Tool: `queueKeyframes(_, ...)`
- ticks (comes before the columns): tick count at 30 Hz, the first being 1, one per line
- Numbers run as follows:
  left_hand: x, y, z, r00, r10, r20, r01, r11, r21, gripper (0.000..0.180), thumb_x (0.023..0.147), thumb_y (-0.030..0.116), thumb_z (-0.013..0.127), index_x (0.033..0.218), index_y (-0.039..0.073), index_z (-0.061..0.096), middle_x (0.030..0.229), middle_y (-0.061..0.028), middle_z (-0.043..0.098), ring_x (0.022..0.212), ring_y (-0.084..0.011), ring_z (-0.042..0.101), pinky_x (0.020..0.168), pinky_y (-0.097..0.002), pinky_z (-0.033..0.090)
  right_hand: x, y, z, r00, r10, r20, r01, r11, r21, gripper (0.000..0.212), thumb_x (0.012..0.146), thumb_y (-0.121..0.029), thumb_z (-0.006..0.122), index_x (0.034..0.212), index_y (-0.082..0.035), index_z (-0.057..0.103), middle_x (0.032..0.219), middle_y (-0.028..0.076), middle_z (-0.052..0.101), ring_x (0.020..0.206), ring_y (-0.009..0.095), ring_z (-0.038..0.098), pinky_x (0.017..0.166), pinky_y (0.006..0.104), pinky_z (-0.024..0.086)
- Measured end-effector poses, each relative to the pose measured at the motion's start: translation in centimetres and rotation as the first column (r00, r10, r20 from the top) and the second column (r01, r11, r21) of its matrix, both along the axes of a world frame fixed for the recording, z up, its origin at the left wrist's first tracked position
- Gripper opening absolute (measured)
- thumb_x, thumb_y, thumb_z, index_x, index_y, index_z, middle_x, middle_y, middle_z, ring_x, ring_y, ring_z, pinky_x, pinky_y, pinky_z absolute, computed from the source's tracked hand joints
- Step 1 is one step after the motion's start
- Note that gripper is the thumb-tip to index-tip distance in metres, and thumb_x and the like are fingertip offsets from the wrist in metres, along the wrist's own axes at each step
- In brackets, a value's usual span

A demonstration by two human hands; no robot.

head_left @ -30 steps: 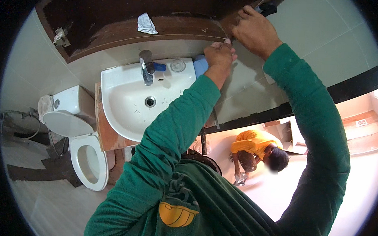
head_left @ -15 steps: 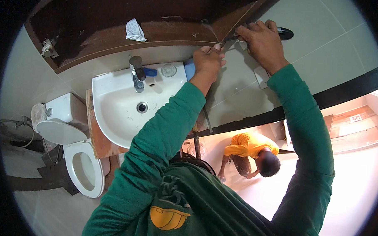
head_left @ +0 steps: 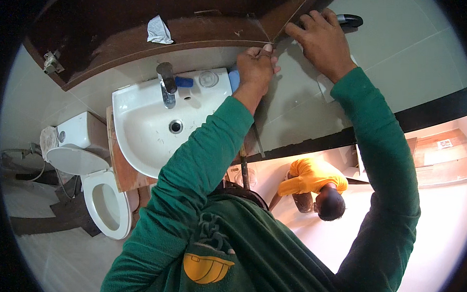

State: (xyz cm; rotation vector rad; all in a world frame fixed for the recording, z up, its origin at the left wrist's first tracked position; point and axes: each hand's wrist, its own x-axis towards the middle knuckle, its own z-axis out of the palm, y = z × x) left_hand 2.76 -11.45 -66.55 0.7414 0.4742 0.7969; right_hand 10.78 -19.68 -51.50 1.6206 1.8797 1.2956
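Note:
A dark brown wooden cabinet [head_left: 206,34] hangs open over the sink. At its lower right corner my left hand [head_left: 254,70] is closed in a pinch, the thumb against the bottom edge; whatever is between the fingertips is too small to make out. To the right, beside the cabinet's side panel, my right hand [head_left: 324,46] is closed around a tool with a rounded black handle [head_left: 350,20]. The handle's end sticks out past the knuckles, and the hand hides the tool's working end. A crumpled white paper packet [head_left: 159,30] lies on the cabinet's bottom board.
Below stands a white washbasin [head_left: 141,127] with a chrome faucet [head_left: 167,82] and a blue object [head_left: 184,82] beside it. A toilet [head_left: 108,203] is at the left. Beyond a dark ledge [head_left: 305,146], a person in a yellow shirt [head_left: 314,177] crouches. A metal hinge [head_left: 52,62] juts from the cabinet.
My right hand has shifted slightly up with the tool, whose handle now sits higher. My left hand stays at the cabinet corner. The whole view has shifted a little.

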Motion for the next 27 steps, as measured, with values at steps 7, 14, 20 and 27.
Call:
queueKeyframes(7, -0.3, 0.1, 0.3, 1.0, -0.012, -0.023, 0.012, 1.0, 0.002, 0.025, 0.101, 0.023, 0.067, 0.103, -0.002, 0.064, 0.1, -0.0108, 0.067, 0.082, -0.018, 0.065, 0.064, -0.033, 0.064, 0.3, 0.5, 0.0, 0.999, -0.039, -0.029, 0.037, 0.997, -0.061, 0.029, 0.084, -0.014, 0.068, 0.112, -0.02, 0.073, 0.1, 0.007, 0.073, 0.107, 0.024, 0.065, 0.103, 0.044, 0.045)
queueKeyframes(14, -0.8, -0.8, 2.8, 0.996, -0.056, 0.071, 0.068, 0.981, -0.181, 0.03, 0.101, 0.025, 0.069, 0.108, -0.004, 0.061, 0.093, -0.0096, 0.063, 0.079, -0.018, 0.062, 0.064, -0.0326, 0.06, -3.9, -0.8, -1.6, 0.998, -0.022, -0.062, 0.022, 1.0, -0.006, 0.02, 0.084, -0.018, 0.067, 0.1, -0.007, 0.072, 0.091, 0.012, 0.07, 0.098, 0.028, 0.065, 0.1, 0.044, 0.045)
queueKeyframes(20, -0.2, 0.1, 1.9, 0.998, -0.052, -0.025, 0.048, 0.989, -0.142, 0.027, 0.098, 0.023, 0.073, 0.1, -0.002, 0.063, 0.09, -0.0077, 0.064, 0.078, -0.0158, 0.062, 0.063, -0.0306, 0.058, -6.0, -2.3, -0.8, 0.978, -0.19, -0.084, 0.196, 0.978, 0.071, 0.017, 0.084, -0.016, 0.066, 0.098, -0.008, 0.071, 0.09, 0.012, 0.07, 0.094, 0.028, 0.065, 0.097, 0.0442, 0.044)
queueKeyframes(27, 0.4, -0.5, 0.0, 0.999, 0.025, 0.031, -0.027, 0.998, 0.049, 0.018, 0.1, 0.015, 0.067, 0.105, -0.003, 0.066, 0.096, -0.0091, 0.069, 0.082, -0.0153, 0.067, 0.066, -0.0309, 0.061, -9.4, -5.8, 6.1, 0.978, -0.207, -0.002, 0.2, 0.946, 0.253, 0.019, 0.085, -0.011, 0.062, 0.103, -0.013, 0.068, 0.085, 0.008, 0.067, 0.088, 0.025, 0.065, 0.087, 0.0453, 0.043)
